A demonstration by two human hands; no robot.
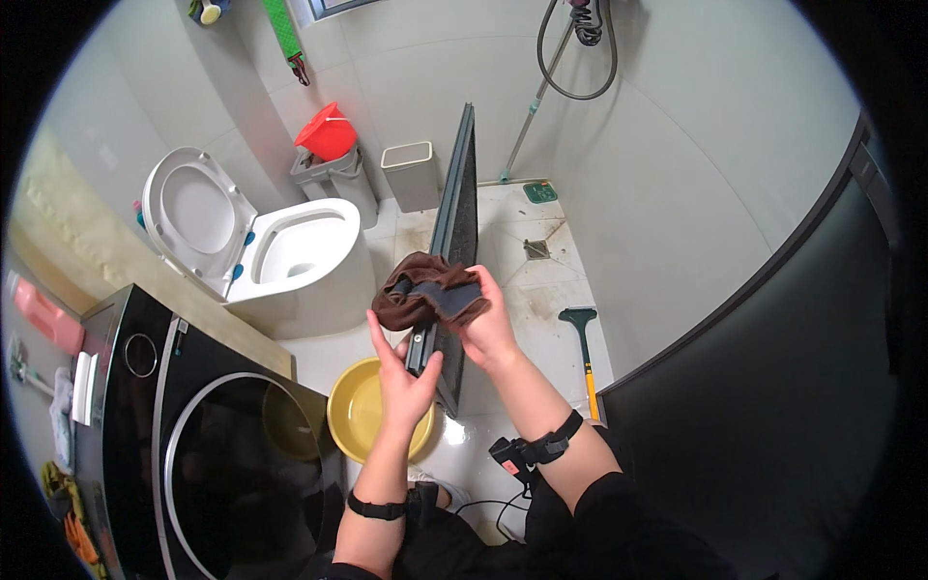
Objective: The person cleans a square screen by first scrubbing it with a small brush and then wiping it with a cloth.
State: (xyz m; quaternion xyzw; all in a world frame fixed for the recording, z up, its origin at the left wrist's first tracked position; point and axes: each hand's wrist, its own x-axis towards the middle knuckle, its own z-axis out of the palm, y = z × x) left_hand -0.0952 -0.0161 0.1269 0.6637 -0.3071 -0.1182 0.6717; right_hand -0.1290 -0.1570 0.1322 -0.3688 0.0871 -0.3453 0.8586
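Note:
A dark metal-framed mesh panel [458,185], which looks like a window screen, stands on edge before me, its narrow side facing up. My left hand [407,384] grips its near end, thumb on one side and fingers on the other. In my right hand [493,326] is a crumpled brown cloth [413,297] with a dark grey patch, draped across the panel's top edge. The cloth hides part of the right fingers and a stretch of the frame. Below the left hand, a yellow plastic basin [355,413] sits on the floor.
Left of me are a black front-loading washing machine [246,464] and a toilet [308,239] with its lid raised. A waste bin [411,177] and a red bucket [330,132] stand behind. On the right lie a floor drain [536,250] and a long-handled scraper [582,341] near the wall.

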